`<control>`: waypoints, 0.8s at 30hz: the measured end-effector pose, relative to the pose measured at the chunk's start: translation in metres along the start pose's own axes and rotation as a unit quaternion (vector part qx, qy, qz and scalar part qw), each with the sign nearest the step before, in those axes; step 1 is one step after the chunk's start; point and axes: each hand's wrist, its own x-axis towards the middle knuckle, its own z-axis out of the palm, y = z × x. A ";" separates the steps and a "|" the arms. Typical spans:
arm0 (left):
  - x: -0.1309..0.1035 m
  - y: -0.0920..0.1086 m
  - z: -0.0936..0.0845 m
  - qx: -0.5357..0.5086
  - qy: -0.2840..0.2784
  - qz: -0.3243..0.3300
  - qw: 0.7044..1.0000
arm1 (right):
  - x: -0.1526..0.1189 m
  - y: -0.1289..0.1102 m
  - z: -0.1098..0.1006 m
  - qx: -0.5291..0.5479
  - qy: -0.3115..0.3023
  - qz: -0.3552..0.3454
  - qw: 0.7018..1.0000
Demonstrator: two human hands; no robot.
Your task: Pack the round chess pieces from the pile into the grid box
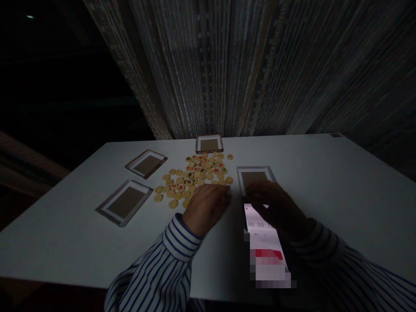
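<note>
A loose heap of round, pale xiangqi pieces point(203, 170) lies mid-table, some showing red or black characters, others blank side up. At its near edge is my left hand point(206, 206), fingers curled inward and closed; what they hold, if anything, is hidden. My right hand point(276, 206) hovers over the top of a lit phone point(264, 238) with a running timer on its screen. Its shadowed fingers reach over the near part of a pale-rimmed frame point(255, 177), thumb apart, and look open. That hand covers part of both frame and phone.
Two more shallow frames, one brown-rimmed point(147, 164) and one pale-rimmed point(126, 202), lie left of the pieces. Another brown-rimmed frame point(209, 144) sits behind them. A string curtain point(208, 69) hangs behind the white table point(341, 195). The light is dim.
</note>
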 end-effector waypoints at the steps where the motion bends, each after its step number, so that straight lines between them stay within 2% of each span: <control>1: 0.000 0.000 0.000 -0.002 0.002 -0.006 1.000 | 0.000 0.000 0.000 0.000 0.005 -0.002 1.000; 6: 0.000 0.001 -0.001 -0.019 0.013 -0.016 1.000 | 0.000 0.000 0.000 -0.010 0.014 0.009 1.000; 18: 0.001 0.005 0.000 -0.031 0.059 0.008 0.998 | 0.002 -0.002 -0.005 -0.023 0.016 0.035 0.999; 24: -0.001 0.004 0.003 -0.032 0.068 -0.006 0.997 | -0.001 0.004 -0.001 -0.040 -0.006 0.053 0.998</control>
